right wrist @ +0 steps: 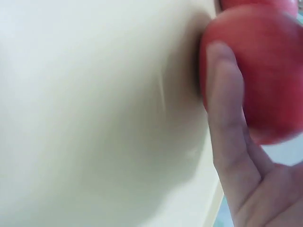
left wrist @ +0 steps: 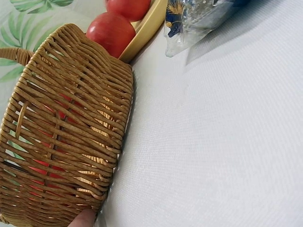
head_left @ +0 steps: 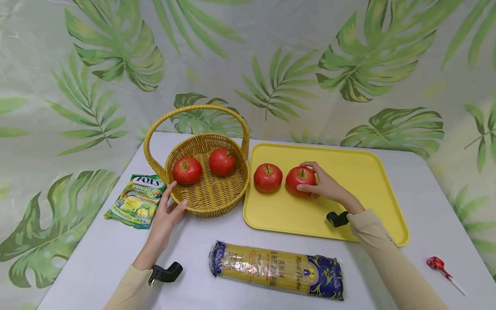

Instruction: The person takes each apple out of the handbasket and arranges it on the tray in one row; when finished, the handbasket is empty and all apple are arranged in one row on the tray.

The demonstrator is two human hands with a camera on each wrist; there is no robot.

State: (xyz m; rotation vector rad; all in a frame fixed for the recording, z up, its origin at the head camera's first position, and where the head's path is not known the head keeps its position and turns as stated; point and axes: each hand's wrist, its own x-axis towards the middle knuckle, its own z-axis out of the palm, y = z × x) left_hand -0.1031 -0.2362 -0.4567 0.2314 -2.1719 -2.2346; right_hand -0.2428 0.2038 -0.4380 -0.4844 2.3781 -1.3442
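On the yellow tray [head_left: 329, 215], my right hand [head_left: 327, 185] grips a red apple [head_left: 300, 178], its thumb in front and fingers behind. In the right wrist view a finger lies along the side of this apple [right wrist: 265, 71]. Another red apple [head_left: 268, 178] sits just left of it on the tray. My left hand [head_left: 168, 217] touches the front left side of a round wicker basket [head_left: 209, 211] with a tall handle, fingers spread. Two red apples [head_left: 187, 170] lie inside. The left wrist view shows a fingertip [left wrist: 84, 218] against the woven wall [left wrist: 66, 127].
A green candy bag [head_left: 137, 200] lies left of the basket, beside my left hand. A long pack of spaghetti [head_left: 277, 271] lies in front of the tray, between my forearms. A red lollipop [head_left: 438, 263] is at the far right. A leaf-patterned cloth [head_left: 279, 86] hangs behind the table.
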